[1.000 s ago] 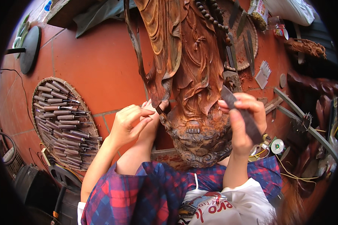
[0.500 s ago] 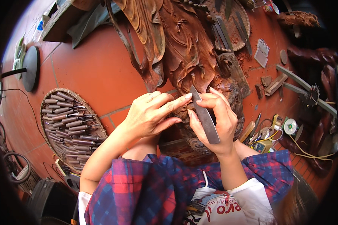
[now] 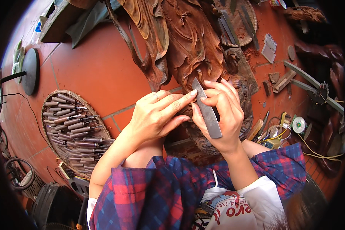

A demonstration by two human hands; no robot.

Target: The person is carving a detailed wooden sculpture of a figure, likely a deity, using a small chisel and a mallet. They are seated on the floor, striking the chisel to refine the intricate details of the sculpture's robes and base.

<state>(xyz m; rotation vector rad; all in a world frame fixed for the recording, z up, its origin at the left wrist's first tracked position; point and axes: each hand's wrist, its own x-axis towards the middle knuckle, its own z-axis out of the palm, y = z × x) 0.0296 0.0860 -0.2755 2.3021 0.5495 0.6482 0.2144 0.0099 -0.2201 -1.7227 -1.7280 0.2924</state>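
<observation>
My right hand (image 3: pixel 224 120) grips a flat grey metal blade (image 3: pixel 207 111), a narrow strip with a slanted upper end, slanting across the palm. Thumb and index finger pinch it from the sides while the other fingers curl loosely behind. Close by on its left, my left hand (image 3: pixel 155 113) holds nothing. Its index finger reaches out to the blade's left edge near the upper end, and the thumb stands apart below. Beneath and beyond both hands lies a carved reddish-brown wooden sculpture (image 3: pixel 191 42) with flowing folds; the hands hide part of its near end.
A round woven basket (image 3: pixel 106 128) full of wooden-handled carving tools stands at left. Another woven tray (image 3: pixel 253 17) with long flat blades lies at far right. Wood offcuts (image 3: pixel 283 81), a spool (image 3: pixel 298 125) with cord and a black round base (image 3: pixel 31 71) rest on the tiled floor.
The blade and right hand have shifted slightly, with the blade's lower end a little higher in view. The left index finger stays against the blade. The whole view has moved slightly.
</observation>
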